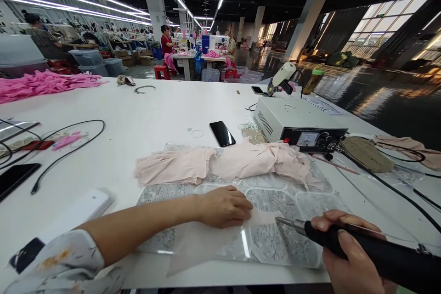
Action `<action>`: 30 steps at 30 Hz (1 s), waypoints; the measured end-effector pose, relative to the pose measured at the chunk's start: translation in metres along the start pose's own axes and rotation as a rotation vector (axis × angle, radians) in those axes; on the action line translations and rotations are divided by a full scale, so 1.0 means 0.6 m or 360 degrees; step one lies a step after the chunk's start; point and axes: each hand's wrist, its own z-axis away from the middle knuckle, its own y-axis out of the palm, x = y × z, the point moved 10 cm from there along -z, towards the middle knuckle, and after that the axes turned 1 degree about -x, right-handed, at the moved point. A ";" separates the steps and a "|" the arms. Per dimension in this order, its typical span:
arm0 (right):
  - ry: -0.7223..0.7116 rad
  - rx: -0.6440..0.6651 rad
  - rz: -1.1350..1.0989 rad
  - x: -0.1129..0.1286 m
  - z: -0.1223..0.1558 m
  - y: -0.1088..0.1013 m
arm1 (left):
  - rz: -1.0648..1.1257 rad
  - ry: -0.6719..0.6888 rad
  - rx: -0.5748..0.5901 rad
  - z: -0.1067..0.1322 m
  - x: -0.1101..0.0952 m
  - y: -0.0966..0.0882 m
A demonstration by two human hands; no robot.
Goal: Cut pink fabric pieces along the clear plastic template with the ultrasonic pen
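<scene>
My left hand (225, 206) lies flat, fingers together, pressing a thin pale fabric piece (206, 239) onto a patterned glass mat (275, 239). My right hand (347, 257) is wrapped round a black hot-cutting tool (372, 250); its metal tip (285, 222) touches the fabric just right of my left fingertips. Behind the hands a row of pale pink fabric pieces (227, 163) lies across the far part of the mat.
A white power unit (296, 119) with a meter stands at back right, cables trailing right. A black phone (222, 133) lies mid-table, another phone (15, 177) and black cables at left. Pink cloth heap (44, 83) far left. People sit at sewing tables in the background.
</scene>
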 end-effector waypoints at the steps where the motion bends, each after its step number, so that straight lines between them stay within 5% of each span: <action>1: 0.0006 -0.0007 -0.0013 -0.002 0.000 -0.003 | -0.0013 0.0018 0.0011 -0.006 0.001 0.000; 15: 0.0141 -0.0180 -0.0082 -0.028 0.007 -0.024 | 0.0076 0.0400 0.0140 -0.061 0.015 0.018; 25: 0.0169 -0.0429 -0.0041 -0.031 0.017 -0.043 | 0.0213 0.0241 0.0758 -0.099 0.045 0.056; 30: 0.0216 -0.0556 -0.0126 -0.041 0.022 -0.053 | 0.0299 0.0224 0.0805 -0.107 0.047 0.053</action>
